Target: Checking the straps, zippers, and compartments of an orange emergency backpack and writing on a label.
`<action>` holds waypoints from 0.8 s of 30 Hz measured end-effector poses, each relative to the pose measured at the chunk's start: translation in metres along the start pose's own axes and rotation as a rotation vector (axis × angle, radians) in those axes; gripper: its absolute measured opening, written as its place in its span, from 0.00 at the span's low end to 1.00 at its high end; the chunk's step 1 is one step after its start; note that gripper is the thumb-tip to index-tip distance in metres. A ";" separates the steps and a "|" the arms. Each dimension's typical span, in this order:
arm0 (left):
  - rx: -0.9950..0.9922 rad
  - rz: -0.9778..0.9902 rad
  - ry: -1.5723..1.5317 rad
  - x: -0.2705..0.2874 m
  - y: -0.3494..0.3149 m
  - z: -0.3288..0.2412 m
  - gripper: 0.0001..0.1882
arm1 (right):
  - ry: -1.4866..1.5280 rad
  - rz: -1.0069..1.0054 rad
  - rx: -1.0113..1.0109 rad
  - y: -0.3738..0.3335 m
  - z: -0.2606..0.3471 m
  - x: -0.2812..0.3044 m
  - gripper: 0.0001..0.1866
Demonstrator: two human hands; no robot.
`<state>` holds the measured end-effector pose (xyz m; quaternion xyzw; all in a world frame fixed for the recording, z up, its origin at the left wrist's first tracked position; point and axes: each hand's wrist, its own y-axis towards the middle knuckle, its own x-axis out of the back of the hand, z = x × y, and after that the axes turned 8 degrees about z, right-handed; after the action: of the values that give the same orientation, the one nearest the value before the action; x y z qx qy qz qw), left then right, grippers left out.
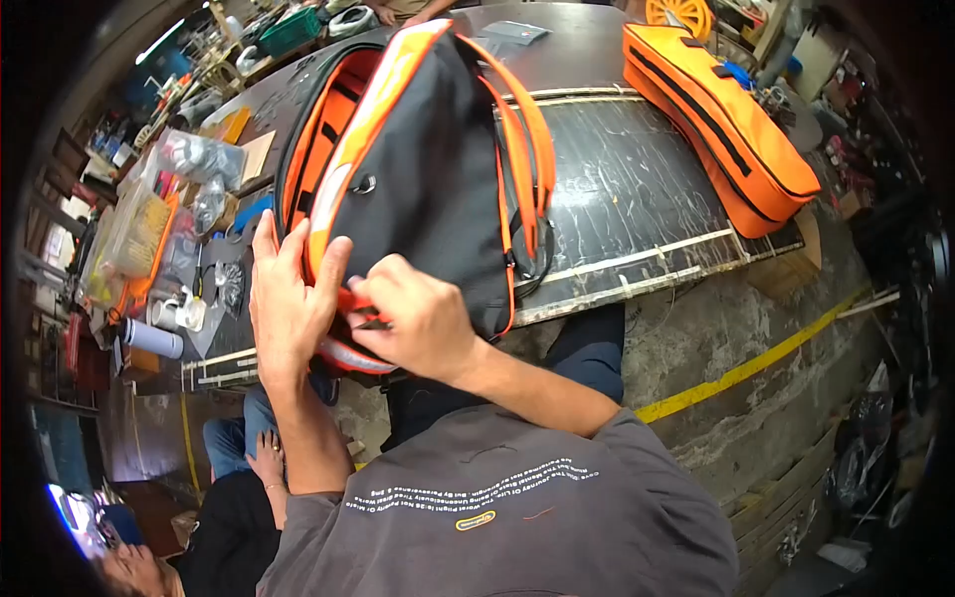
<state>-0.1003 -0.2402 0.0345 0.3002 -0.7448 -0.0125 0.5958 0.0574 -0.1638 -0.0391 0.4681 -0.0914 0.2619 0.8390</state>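
A black and orange backpack point(428, 179) stands on the dark table just in front of me. Its orange-lined main compartment gapes on the left, and a pale reflective strip runs along the orange edge. My left hand point(290, 308) rests against the lower left edge of the bag, fingers stretched upward and thumb apart. Beside it, my right hand point(418, 320) is closed at the bag's bottom corner, fingertips pinched by a bit of red-orange material. What exactly lies between those fingers is hidden.
An orange zippered case point(716, 119) lies at the table's right. Plastic bags and boxes point(194, 159), a white cylindrical bottle point(152, 338) and small tools crowd the left. A seated person point(224, 527) is at lower left; another person's hands point(408, 12) show at the far edge.
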 end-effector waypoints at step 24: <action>0.112 0.187 -0.348 -0.005 -0.026 0.092 0.20 | 1.343 -0.391 -1.202 -0.035 -0.350 0.019 0.22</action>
<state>-0.1711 -0.2909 -0.0063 0.2560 -0.8606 0.0327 0.4391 0.0593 0.1196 -0.2480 -0.2897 0.3748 0.2406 0.8472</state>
